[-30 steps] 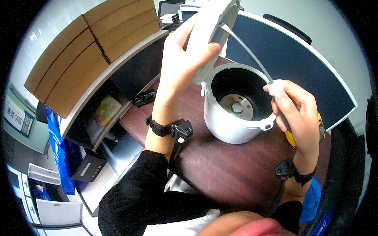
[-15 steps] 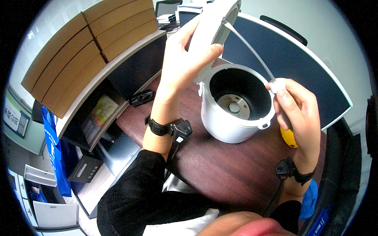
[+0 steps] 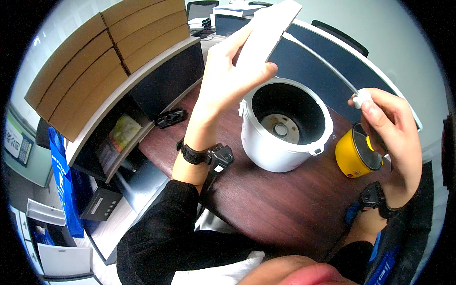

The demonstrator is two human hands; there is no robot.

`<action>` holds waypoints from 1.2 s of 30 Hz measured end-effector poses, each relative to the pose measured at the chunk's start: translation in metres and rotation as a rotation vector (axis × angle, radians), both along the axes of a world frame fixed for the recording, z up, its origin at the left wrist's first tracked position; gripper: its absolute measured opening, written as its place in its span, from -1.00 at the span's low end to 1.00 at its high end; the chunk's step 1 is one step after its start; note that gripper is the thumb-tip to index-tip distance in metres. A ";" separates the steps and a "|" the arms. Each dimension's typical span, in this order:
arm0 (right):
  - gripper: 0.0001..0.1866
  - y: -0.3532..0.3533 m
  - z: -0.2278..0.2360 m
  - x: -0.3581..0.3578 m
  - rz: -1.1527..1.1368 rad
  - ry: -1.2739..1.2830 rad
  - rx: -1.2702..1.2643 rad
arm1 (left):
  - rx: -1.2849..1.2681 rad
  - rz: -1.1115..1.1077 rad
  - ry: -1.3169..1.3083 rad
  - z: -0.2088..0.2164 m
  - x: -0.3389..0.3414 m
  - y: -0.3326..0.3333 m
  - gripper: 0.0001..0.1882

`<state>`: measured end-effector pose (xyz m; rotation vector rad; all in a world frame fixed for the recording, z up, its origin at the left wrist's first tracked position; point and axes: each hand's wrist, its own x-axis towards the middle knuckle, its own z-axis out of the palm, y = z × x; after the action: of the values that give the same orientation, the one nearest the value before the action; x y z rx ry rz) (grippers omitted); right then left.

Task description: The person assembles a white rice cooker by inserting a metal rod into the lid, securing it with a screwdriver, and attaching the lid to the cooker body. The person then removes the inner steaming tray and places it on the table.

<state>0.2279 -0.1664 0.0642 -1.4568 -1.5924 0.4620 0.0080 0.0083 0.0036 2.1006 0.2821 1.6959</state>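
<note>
A white rice cooker body (image 3: 270, 154) stands on the brown desk with its top uncovered. Its dark inside shows a round metal heating plate (image 3: 281, 127). Above the cooker's far left side, my left hand (image 3: 232, 78) grips a white lid (image 3: 270, 35), thumb on one face and tilted steeply edge-on. Whether the lid still touches the cooker is hidden by my hand. From the lid's side a thin curved handle (image 3: 327, 63) runs right. My right hand (image 3: 396, 126) pinches its white end piece (image 3: 363, 98) between thumb and fingers, above a small yellow pot (image 3: 354, 154).
A dark partition (image 3: 304, 61) rises behind the cooker. On the left, cardboard boxes (image 3: 80, 71) sit atop a shelf unit, and a black object (image 3: 170, 118) lies at the desk's left edge. A blue bag (image 3: 65, 183) hangs beside the shelf. Camera straps circle both wrists.
My right hand has moved right with the handle's end, uncovering the yellow pot. The lid has turned from showing its inner face to edge-on and shifted slightly right.
</note>
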 end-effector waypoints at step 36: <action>-0.62 0.012 0.017 0.001 0.232 -0.226 -0.109 | -0.096 0.052 -0.039 -0.004 0.000 -0.002 -0.29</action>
<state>0.2285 -0.1543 0.0814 -1.4520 -1.9553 0.5397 0.0083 0.0067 -0.0007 2.0047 0.4014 1.7152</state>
